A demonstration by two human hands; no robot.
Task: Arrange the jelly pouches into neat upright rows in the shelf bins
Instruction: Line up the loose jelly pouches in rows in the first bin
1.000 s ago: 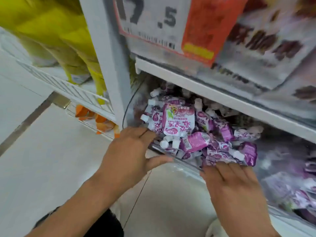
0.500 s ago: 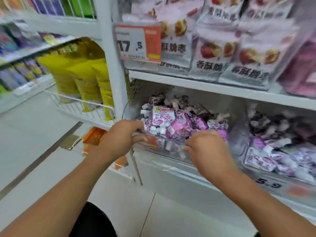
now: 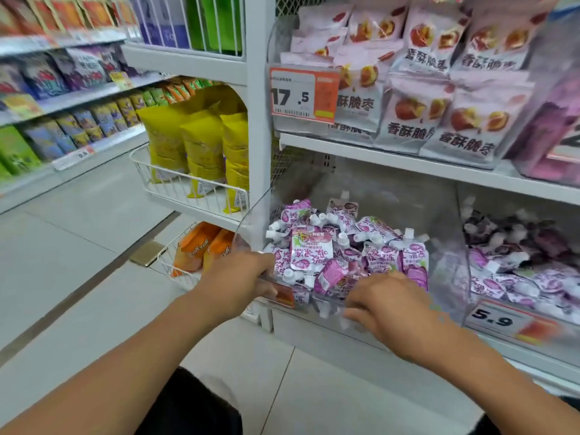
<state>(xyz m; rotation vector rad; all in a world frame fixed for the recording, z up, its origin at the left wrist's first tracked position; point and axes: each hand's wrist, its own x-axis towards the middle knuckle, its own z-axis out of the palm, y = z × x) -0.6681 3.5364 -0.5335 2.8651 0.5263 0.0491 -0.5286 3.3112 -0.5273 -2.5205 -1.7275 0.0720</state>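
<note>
A clear plastic bin [image 3: 396, 198] sits on the lower shelf, filled with a jumbled heap of pink-and-purple jelly pouches [image 3: 311, 250] with white caps, lying at all angles. My left hand [image 3: 239, 278] grips the bin's front left corner. My right hand [image 3: 389, 306] curls over the front rim further right, its fingers against the front pouches. A second clear bin [image 3: 465, 279] to the right holds darker purple jelly pouches [image 3: 518, 247], also in a loose pile.
The shelf above [image 3: 408, 161] carries white snack bags and a 17.5 price tag [image 3: 303, 93]. A white upright post [image 3: 259, 127] stands left of the bin. Wire baskets with yellow bags [image 3: 201, 152] and orange packs [image 3: 194, 249] are further left. A 5.9 tag [image 3: 492, 318] marks the right bin.
My view has pulled back and up from the bin, showing more shelving. Both hands stay at the bin's front; my right hand has closed over the rim.
</note>
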